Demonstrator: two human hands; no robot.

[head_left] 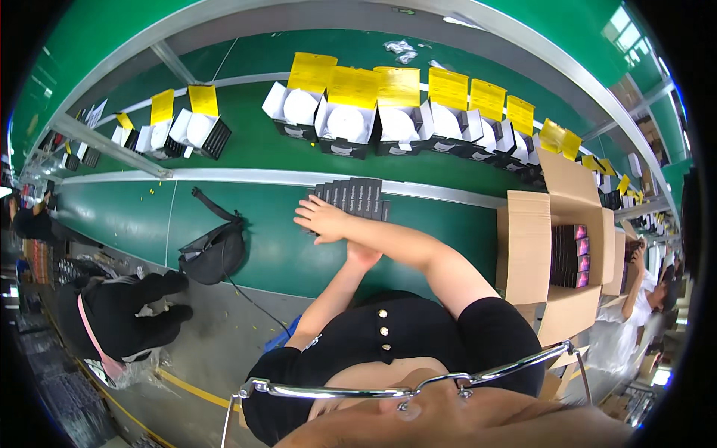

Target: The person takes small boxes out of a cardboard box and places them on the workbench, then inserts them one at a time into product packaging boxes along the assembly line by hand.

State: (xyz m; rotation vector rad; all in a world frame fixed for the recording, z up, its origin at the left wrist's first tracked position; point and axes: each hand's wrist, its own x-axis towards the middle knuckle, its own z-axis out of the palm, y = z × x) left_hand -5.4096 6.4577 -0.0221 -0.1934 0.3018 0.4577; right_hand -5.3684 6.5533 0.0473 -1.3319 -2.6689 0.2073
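Observation:
A row of slim black boxes (357, 194) with pale print along their edges is packed side by side on the green workbench in front of me. My right hand (323, 219) reaches across to the left, its fingers spread over the left end of this row, touching or just above it. Beneath my right forearm, my left hand (364, 255) is at the near side of the boxes. Only its wrist and heel show, so its fingers and anything in them are hidden.
An open cardboard carton (526, 257) at right holds stacked dark boxes (569, 256). A black bag (215, 252) with a strap lies left on the bench (280, 261). Opened boxes with yellow lids (346, 119) line the shelf beyond. People work at left (123, 313) and right (627, 321).

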